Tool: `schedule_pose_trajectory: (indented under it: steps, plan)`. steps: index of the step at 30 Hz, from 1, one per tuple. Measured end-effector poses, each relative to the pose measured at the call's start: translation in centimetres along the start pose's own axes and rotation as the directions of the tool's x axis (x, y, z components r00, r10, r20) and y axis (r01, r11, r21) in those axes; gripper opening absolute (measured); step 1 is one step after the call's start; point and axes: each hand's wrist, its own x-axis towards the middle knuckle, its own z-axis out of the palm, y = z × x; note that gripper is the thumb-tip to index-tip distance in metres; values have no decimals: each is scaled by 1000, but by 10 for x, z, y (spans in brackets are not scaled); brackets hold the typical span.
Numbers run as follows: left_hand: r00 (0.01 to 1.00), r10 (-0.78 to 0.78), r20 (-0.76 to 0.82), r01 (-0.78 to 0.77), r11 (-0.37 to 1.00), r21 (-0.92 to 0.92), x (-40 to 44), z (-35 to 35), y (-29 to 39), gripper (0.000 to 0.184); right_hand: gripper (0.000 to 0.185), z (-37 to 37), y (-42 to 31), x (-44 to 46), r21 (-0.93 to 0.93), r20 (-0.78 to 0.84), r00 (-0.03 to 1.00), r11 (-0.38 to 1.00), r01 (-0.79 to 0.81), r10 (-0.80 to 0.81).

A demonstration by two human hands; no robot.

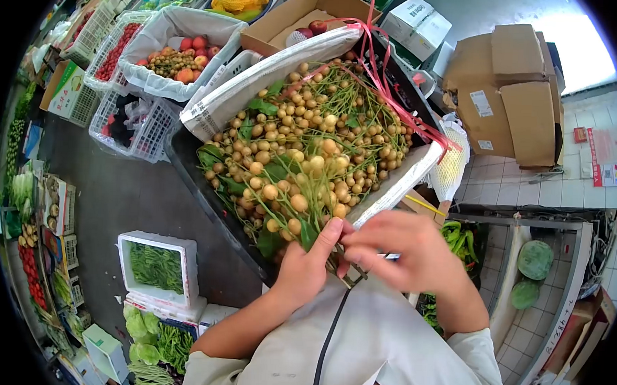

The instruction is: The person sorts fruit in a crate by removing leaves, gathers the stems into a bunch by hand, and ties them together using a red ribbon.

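Observation:
A bunch of round yellow-brown fruit on green stems rises over a black crate's pile of similar fruit. My left hand is closed round the stems at the bunch's lower end. Beside it, my right hand has its fingers pinched together near the stems; what they hold, if anything, is too small to make out. White foam sheets line the crate, and pink ribbon lies over its right edge.
A lined basket of red and brown fruit stands behind left. Cardboard boxes are at back right. A foam box of green vegetables is at left, watermelons at right.

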Motion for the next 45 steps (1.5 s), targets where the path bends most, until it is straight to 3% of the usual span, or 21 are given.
schedule_pose_trajectory:
  steps: [2, 5, 6, 8, 10, 12, 16, 18, 19, 21, 22, 24, 25, 26, 30, 34, 36, 38, 40, 42, 45]
  plan:
    - [999, -32, 27, 33, 999, -18, -2, -6, -4, 35, 21, -2, 15, 9, -34, -214, 959, 980, -197, 186]
    - [995, 3, 97, -7, 999, 45, -4, -11, -5, 34, 29, 0, 36, 30, -61, -322, 909, 952, -299, 265]
    - [995, 4, 96, -9, 999, 44, -4, -13, -7, 34, 29, 4, 37, 33, -61, -320, 910, 953, -297, 264]
    - [986, 34, 164, -42, 998, 46, -4, -20, -13, 34, 32, 12, 37, 39, 156, -189, 894, 911, -381, 407]
    - [985, 46, 167, -55, 997, 52, -6, -21, -14, 34, 31, 24, 48, 39, 167, -235, 897, 925, -342, 374]
    - [984, 58, 168, -68, 996, 55, -8, -20, -14, 34, 28, 28, 54, 40, 0, -325, 917, 970, -243, 230]
    - [984, -18, 178, 18, 1000, 1, -12, -20, -10, 32, 23, 26, 49, 38, -19, -333, 904, 956, -291, 269]
    - [982, -57, 182, 57, 998, 1, -14, -21, -9, 31, 23, 28, 56, 36, -195, -435, 888, 947, -254, 148]
    - [977, -71, 203, 85, 995, -60, -15, -20, -8, 32, 23, 26, 59, 34, -196, -435, 889, 947, -253, 147]
    - [971, -78, 225, 108, 986, -126, -18, -20, -3, 34, 23, 14, 69, 25, -275, -615, 780, 895, -351, 117]
    - [965, -83, 249, 122, 982, -144, -20, -21, 0, 35, 22, 5, 81, 16, -231, -679, 712, 868, -440, 180]
    - [959, -81, 273, 130, 978, -166, -26, -24, 9, 37, 23, -21, 98, -12, -102, -766, 599, 876, -471, 232]
    - [957, -64, 282, 131, 965, -225, -31, -25, 13, 39, 23, -35, 97, -26, -64, -757, 579, 849, -524, 301]
    - [956, -47, 290, 133, 950, -284, -36, -26, 18, 40, 21, -50, 91, -42, -141, -700, 579, 714, -686, 418]
    - [932, 79, 353, 80, 906, -416, -54, -35, 39, 31, 26, -79, 118, -117, -217, -337, 609, 570, -792, 718]
    - [911, 191, 365, -27, 912, -410, -66, -35, 64, 33, 34, -72, 114, -120, -431, -300, 617, 473, -768, 728]
    - [907, 253, 337, -103, 909, -404, -68, -35, 76, 37, 37, -63, 93, -87, -229, -413, 645, 612, -757, 643]
    - [897, 257, 359, -107, 915, -389, -64, -37, 83, 38, 35, -50, 73, -53, -87, -426, 716, 763, -641, 553]
    - [798, 386, 463, -106, 846, -523, -56, -41, 82, 35, 36, -34, 64, -21, -112, -386, 845, 891, -440, 369]
    - [783, 392, 483, -74, 830, -553, -51, -42, 81, 35, 41, -12, 75, 7, -165, -317, 923, 946, -280, 218]
    - [757, 410, 509, -22, 794, -607, -52, -41, 76, 36, 43, 18, 83, 46, -323, -233, 967, 929, -179, 105]
